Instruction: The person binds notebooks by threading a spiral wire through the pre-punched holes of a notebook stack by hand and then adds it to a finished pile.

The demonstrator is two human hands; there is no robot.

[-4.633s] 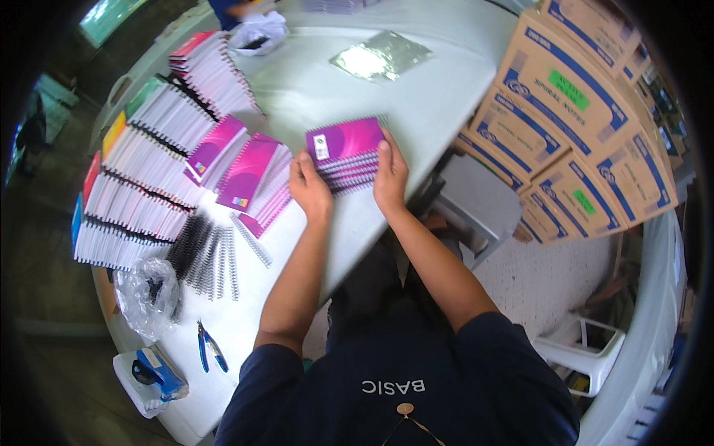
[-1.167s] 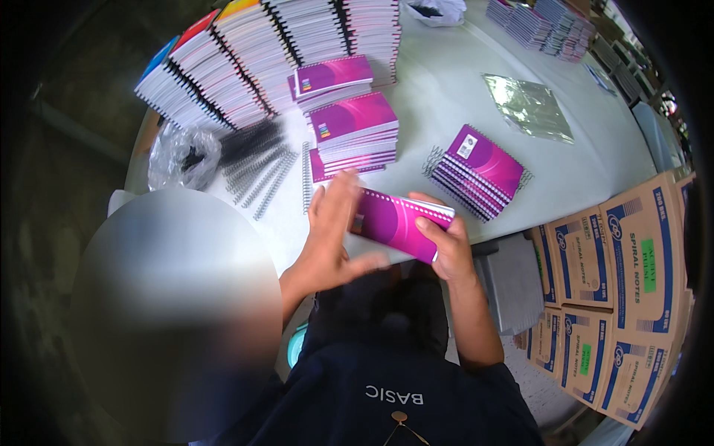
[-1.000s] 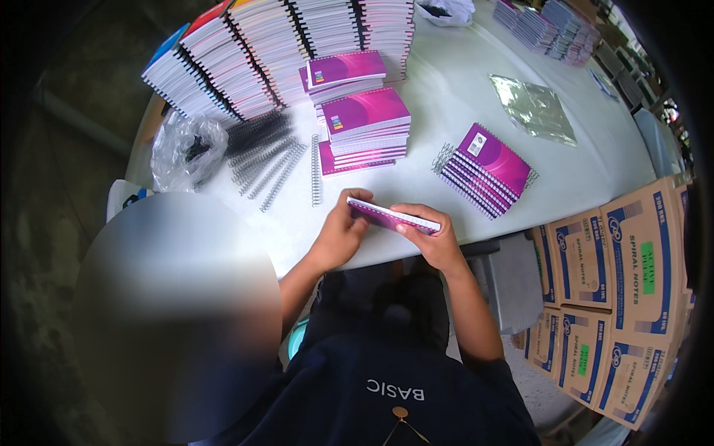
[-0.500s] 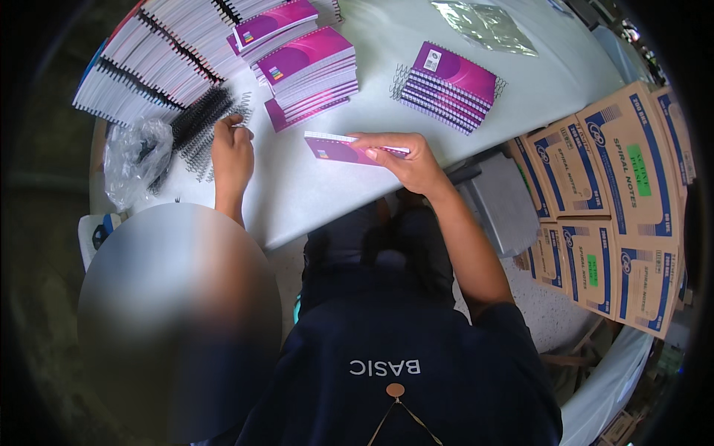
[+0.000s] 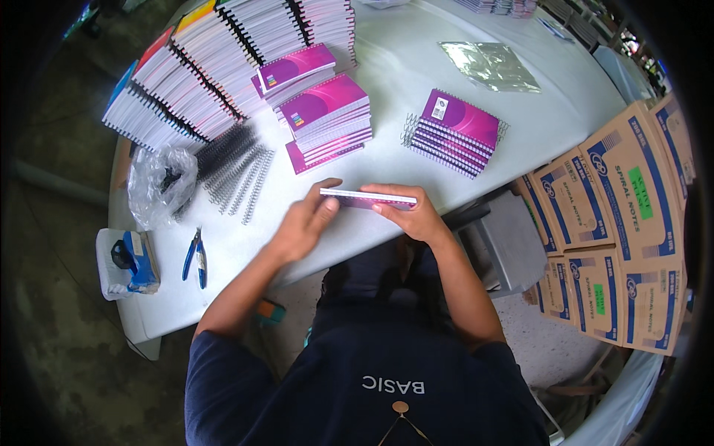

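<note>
A small purple notepad point(image 5: 370, 199) without a visible coil is held edge-up above the near side of the table. My right hand point(image 5: 416, 216) grips its right end, thumb in front and fingers behind. At the other end, my left hand point(image 5: 303, 220) closes around the corner between thumb and fingers; whether a wire is also in it is hidden. Loose silver spiral wires point(image 5: 256, 182) lie left of my left hand, beside a heap of dark spirals point(image 5: 223, 156). Beyond my hands stands a stack of purple pads point(image 5: 327, 108). To its right, a pile of purple notepads point(image 5: 455, 134) has coils sticking out.
Tall rows of spiral-edged books point(image 5: 201, 78) fill the far left. A clear plastic bag point(image 5: 160, 186), blue-handled pliers point(image 5: 195, 260) and a white container point(image 5: 111, 264) sit at the left. A clear packet point(image 5: 491, 65) lies far right; cartons point(image 5: 628, 189) stand beyond the table's right edge.
My left hand has moved from the spiral wires to the notepad's left end. Several silver wires now lie spread apart. The view has shifted, showing the pliers and white container.
</note>
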